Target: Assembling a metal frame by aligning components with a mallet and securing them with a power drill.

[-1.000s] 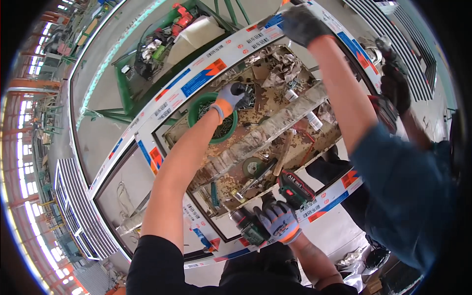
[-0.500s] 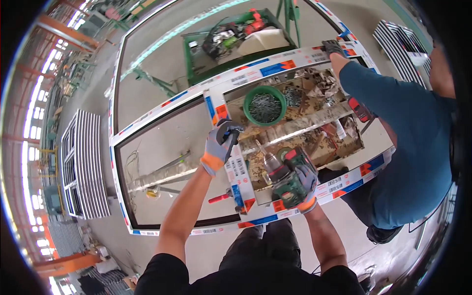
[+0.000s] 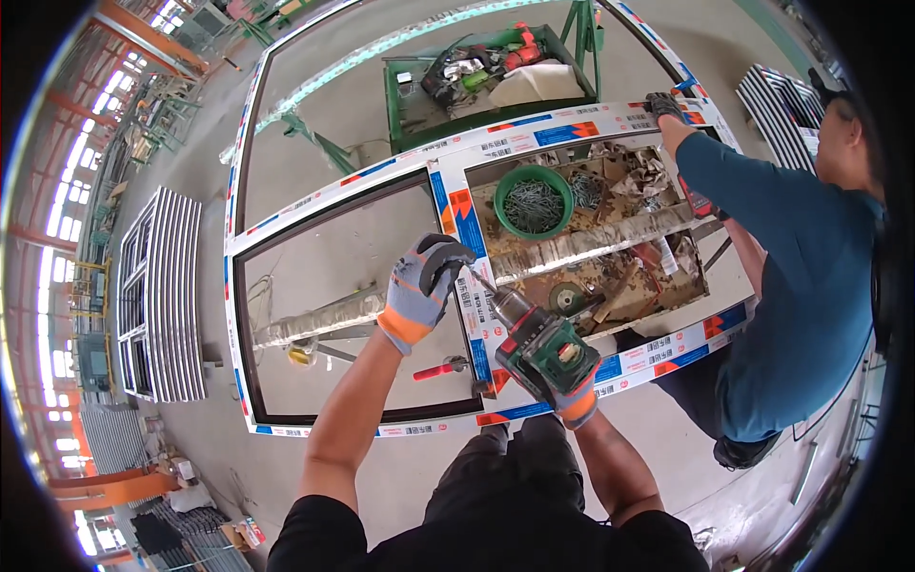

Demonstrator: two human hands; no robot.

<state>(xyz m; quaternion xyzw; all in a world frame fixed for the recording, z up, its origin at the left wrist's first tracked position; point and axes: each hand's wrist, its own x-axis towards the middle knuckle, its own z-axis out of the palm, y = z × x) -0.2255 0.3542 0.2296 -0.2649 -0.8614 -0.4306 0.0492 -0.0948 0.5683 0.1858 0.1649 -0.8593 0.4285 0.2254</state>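
My right hand [image 3: 576, 393], in a grey and orange glove, grips a green and red cordless drill [image 3: 545, 349]. The drill points up and left, and its bit ends close to the fingertips of my left hand [image 3: 425, 284]. That hand wears the same kind of glove with dark fingertips. Its fingers are pinched together over the inner edge of the middle bar [image 3: 465, 234] of a large window frame [image 3: 329, 197] wrapped in printed film. What the pinch holds is too small to make out.
A green bowl of screws [image 3: 534, 202] sits inside the frame's right opening, beside loose screws. A red-handled tool [image 3: 439, 369] lies near the bar. A co-worker [image 3: 791, 219] leans over the right side, one gloved hand on the frame. Beyond is a green tool tray [image 3: 396, 114].
The drill has swung left, bringing its bit tip up to my left fingertips. My left hand has turned into a pinch beside the bar. The co-worker's head has come into view.
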